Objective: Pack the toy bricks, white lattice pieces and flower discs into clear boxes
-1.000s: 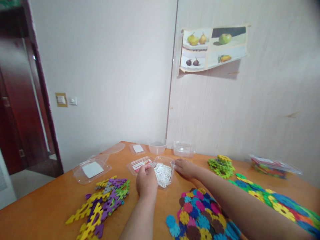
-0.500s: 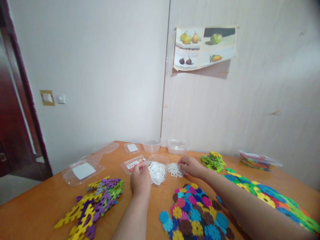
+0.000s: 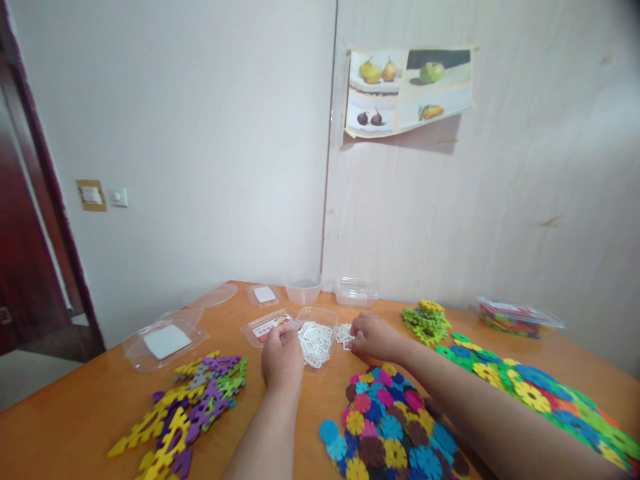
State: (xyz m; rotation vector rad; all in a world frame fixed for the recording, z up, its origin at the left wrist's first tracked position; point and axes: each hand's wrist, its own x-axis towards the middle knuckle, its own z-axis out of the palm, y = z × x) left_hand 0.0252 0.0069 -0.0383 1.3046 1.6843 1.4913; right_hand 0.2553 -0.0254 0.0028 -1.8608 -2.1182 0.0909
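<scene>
My left hand (image 3: 283, 353) is closed at the left rim of a clear plastic box (image 3: 327, 320), its fingertips partly hidden. White square-framed plastic pieces (image 3: 314, 343) are heaped inside that box. Just right of it, my right hand (image 3: 375, 337) reaches down over a small group of loose white pieces (image 3: 344, 335) on the table. Its fingers are bent together, and some white shows at their tips. The hand covers part of this group. A clear lid with a red and white label (image 3: 270, 327) lies behind my left hand.
Colourful notched discs (image 3: 385, 427) lie between my forearms. Yellow and purple interlocking pieces (image 3: 200, 400) spread at left. Flower-shaped pieces (image 3: 533, 397) lie beyond my right forearm, near a green stack (image 3: 425, 322). Clear containers (image 3: 355, 293) stand along the wall; a filled box (image 3: 517, 317) sits right.
My right hand has moved slightly left and nearer to me over the loose white pieces, which now show less. My left hand stays by the box. The view has shifted slightly.
</scene>
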